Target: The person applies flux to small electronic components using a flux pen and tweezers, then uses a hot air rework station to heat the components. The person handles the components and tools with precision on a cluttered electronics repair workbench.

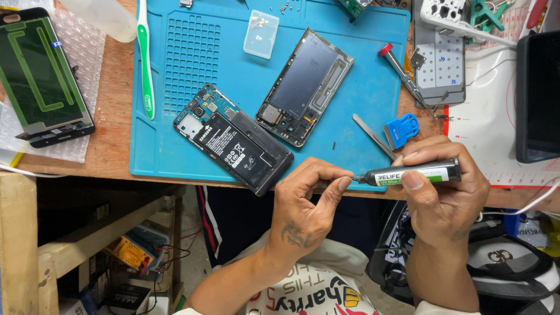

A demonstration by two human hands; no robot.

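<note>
Right hand [446,195] has its grip clamped round a glue tube [411,173], thumb on top; left hand [306,195] pinches the tube's nozzle tip w/ thumb + forefinger; tube lies horizontal, nozzle pointing left, at bench [111,146] front edge, near the blue mat [245,76].

Your two hands are bare, with no gloves, rings or watch. Your left hand [303,201] has a dark tattoo on its back, near the wrist. Your right hand [446,195] has no marking. You wear a light shirt [315,291] with printed letters.
</note>
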